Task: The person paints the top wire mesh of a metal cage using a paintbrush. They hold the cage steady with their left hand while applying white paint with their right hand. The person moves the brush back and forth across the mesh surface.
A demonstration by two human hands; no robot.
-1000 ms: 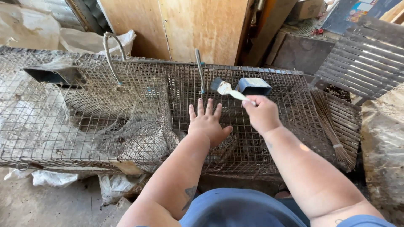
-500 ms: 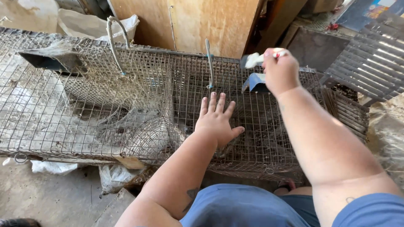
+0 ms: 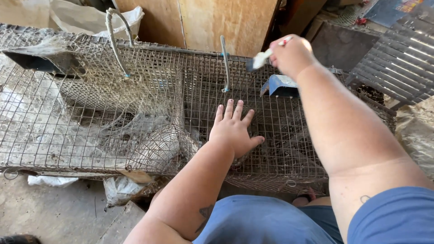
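A: What differs from half a second back?

B: Not much on the left. The left hand [image 3: 234,131] still lies flat on top of the wire cage [image 3: 135,113], fingers spread, palm down on the mesh. The right hand [image 3: 291,55] has stayed raised over the far edge of the cage, above the blue scoop [image 3: 279,85]; a second ago it was lower, close to the mesh beside that scoop.

A: And the brush?

B: The brush [image 3: 262,58] is in the right hand. The grip is closed around its handle, fingers curled into a fist, with the pale bristle end sticking out on the left of the fist. A bit of red and white handle shows at the top of the knuckles.

A: Which way does it point?

B: Its long axis runs roughly left to right across the view, tilted a little, bristles toward the left and slightly down, near the upright metal handle [image 3: 224,63] at the cage's middle. The bristles hang above the back rim, not touching the mesh as far as I can tell.

A: The left grip?

B: Open, holding nothing, just pressed on the wire.

A: Anything else about?

B: A second curved handle [image 3: 116,38] at the left, a plywood board [image 3: 217,22] behind, and a grey slatted rack [image 3: 400,58] at the right.
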